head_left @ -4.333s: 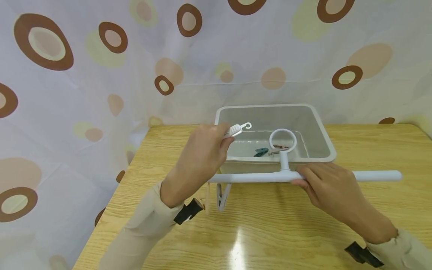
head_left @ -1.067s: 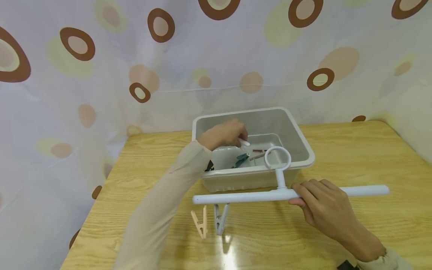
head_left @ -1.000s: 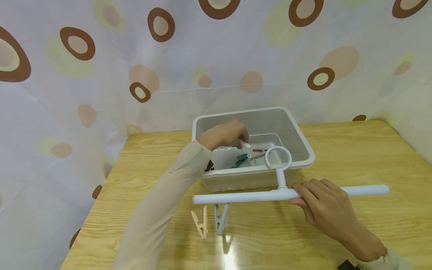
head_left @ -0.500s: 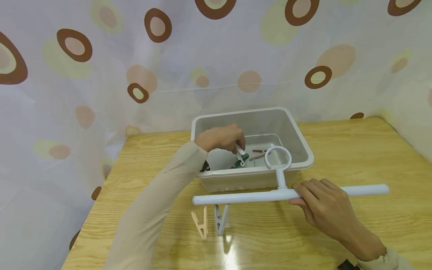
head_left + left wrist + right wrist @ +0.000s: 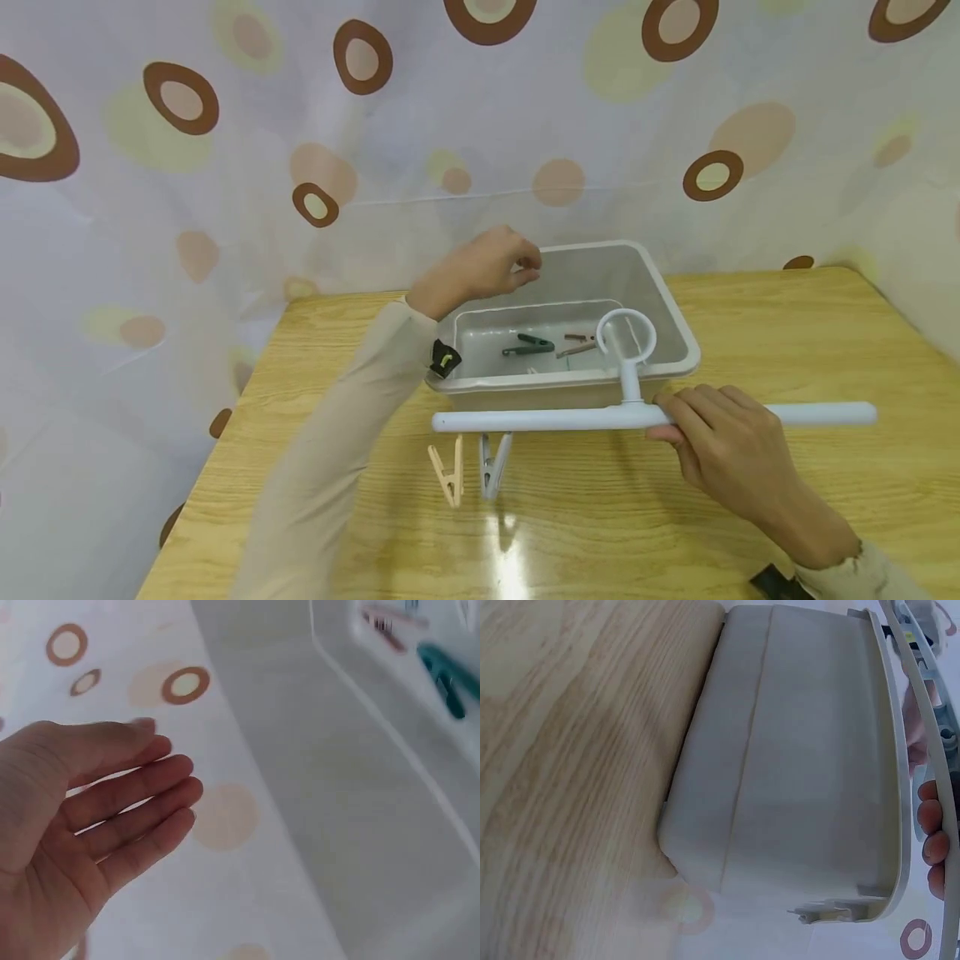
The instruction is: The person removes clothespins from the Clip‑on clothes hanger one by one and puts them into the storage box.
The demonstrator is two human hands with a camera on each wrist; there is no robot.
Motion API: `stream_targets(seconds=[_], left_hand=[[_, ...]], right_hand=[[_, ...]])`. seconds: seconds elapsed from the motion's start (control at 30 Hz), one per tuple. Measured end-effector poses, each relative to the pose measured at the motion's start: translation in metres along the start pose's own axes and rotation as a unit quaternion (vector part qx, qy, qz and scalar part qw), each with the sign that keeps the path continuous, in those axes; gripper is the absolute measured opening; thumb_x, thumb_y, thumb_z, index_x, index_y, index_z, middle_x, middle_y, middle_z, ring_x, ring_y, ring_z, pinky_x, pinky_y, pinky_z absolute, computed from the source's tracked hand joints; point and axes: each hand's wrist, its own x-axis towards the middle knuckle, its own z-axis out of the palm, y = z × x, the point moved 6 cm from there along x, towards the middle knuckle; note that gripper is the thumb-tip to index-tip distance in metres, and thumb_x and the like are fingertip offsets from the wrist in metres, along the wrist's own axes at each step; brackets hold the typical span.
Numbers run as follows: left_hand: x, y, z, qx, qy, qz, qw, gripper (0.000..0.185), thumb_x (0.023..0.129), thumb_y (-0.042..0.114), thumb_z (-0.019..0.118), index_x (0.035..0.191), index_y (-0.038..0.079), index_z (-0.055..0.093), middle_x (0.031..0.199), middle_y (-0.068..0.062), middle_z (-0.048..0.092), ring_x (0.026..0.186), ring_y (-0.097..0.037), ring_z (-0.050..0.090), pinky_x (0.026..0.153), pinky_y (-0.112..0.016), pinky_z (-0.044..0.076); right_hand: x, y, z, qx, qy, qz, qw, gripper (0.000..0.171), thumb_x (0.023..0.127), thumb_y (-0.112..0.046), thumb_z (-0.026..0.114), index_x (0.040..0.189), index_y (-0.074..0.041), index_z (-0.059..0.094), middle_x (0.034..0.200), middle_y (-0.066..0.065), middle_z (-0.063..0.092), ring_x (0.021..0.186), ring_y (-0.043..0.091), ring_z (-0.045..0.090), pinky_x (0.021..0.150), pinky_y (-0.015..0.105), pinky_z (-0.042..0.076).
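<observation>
My right hand grips a white clip hanger near its middle, its ring hook standing up in front of the bin. A beige clothespin and a grey clothespin hang below the bar's left part. Over the bin's back left rim, my left hand is raised with loosely bent fingers; the left wrist view shows nothing in this hand. Inside the bin lie a dark green clothespin and brownish clothespins. A small white piece shows just behind the front rim.
The pale grey plastic bin stands on the wooden table, close to the patterned cloth behind it. In the right wrist view, the bin's side wall is close to the hanger bar.
My left hand lowered a white hooked clip into the bin, let it go, and has risen toward the back left rim. The green clothespin lies turned differently. The hanger has risen slightly in view.
</observation>
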Motion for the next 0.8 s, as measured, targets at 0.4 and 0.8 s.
stream_targets(seconds=[0.4,0.8], left_hand=[[-0.077,0.070,-0.066,0.013,0.131,-0.007,0.9913,0.016,0.095,0.012,0.061,0.097,0.002,0.072,0.089,-0.006,0.071,0.082,-0.017,0.064,0.077,-0.027,0.051],[-0.157,0.093,-0.019,0.082,0.163,-0.090,0.9790,0.014,0.093,0.016,0.064,0.082,0.008,0.069,0.072,0.003,0.061,0.061,-0.011,0.055,0.053,-0.023,0.046]], right_hand=[[0.008,0.002,0.006,0.002,0.008,-0.006,1.000,0.052,0.104,-0.036,0.040,0.084,0.005,0.065,0.069,0.011,0.060,0.051,0.025,0.053,0.042,0.036,0.039],[0.020,0.001,0.010,0.010,0.020,-0.006,1.000,0.053,0.103,-0.038,0.041,0.083,0.005,0.066,0.067,0.012,0.060,0.051,0.027,0.055,0.043,0.039,0.042]])
